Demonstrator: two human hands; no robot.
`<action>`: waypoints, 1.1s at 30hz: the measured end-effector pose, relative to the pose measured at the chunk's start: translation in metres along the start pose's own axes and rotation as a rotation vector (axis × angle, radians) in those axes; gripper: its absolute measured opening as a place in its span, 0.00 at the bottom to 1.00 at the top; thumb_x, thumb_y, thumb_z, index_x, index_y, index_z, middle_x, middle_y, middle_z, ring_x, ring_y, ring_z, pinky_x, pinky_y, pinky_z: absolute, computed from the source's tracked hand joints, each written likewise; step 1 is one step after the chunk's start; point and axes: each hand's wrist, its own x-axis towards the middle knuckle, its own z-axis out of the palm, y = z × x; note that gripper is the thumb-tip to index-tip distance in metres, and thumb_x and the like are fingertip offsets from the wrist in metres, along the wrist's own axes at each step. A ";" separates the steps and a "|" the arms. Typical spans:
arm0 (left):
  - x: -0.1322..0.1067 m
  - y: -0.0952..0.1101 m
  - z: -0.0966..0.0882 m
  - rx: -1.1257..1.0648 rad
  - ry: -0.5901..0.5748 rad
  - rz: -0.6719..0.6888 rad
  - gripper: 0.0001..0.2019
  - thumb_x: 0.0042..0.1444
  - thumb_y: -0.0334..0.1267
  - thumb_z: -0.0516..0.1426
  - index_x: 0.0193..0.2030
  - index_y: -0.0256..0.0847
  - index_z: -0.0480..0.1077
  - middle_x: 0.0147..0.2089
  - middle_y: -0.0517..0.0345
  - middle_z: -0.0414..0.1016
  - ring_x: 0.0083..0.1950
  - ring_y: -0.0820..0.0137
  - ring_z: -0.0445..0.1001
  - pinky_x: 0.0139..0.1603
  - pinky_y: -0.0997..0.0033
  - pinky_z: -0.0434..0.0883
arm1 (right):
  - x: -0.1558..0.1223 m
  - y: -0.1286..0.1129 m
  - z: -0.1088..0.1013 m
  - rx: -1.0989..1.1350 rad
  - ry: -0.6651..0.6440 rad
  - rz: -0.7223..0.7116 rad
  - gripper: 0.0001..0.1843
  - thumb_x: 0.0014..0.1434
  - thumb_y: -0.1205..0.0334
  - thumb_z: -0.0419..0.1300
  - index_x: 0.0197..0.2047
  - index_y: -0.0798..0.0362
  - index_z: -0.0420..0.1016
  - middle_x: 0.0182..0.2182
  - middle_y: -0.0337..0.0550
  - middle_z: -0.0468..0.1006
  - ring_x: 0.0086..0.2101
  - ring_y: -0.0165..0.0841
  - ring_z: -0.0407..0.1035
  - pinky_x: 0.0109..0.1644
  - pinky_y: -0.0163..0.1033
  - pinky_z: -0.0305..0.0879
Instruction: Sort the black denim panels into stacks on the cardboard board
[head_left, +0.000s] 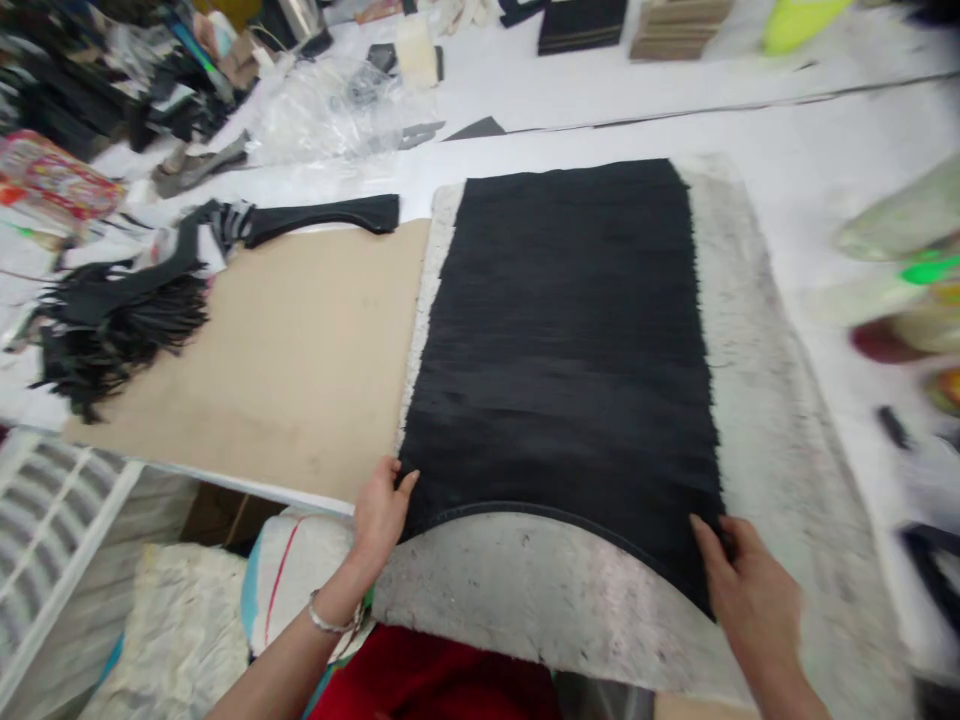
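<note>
A large black fabric sheet (570,340) lies on a speckled grey felt pad (757,400) that hangs over the table's near edge. My left hand (381,515) grips the near left corner of the fabric and pad, thumb on top. At the near right corner, my right hand (742,580) rests with its fingers lying on the black fabric's edge. A thin bracelet circles my left wrist.
A tan board (300,350) lies left of the pad. Black cut strips (120,320) pile at the far left. Crumpled clear plastic (330,110) and stacked dark pieces sit at the back. Blurred coloured items (907,290) crowd the right edge. A white rack (52,520) stands below left.
</note>
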 end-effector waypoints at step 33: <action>-0.056 0.065 0.064 0.346 0.120 0.850 0.18 0.62 0.35 0.51 0.55 0.57 0.70 0.51 0.49 0.66 0.50 0.60 0.65 0.46 0.59 0.65 | -0.020 -0.045 -0.020 0.002 0.053 -0.451 0.15 0.67 0.58 0.48 0.54 0.50 0.66 0.46 0.48 0.69 0.44 0.40 0.62 0.47 0.47 0.59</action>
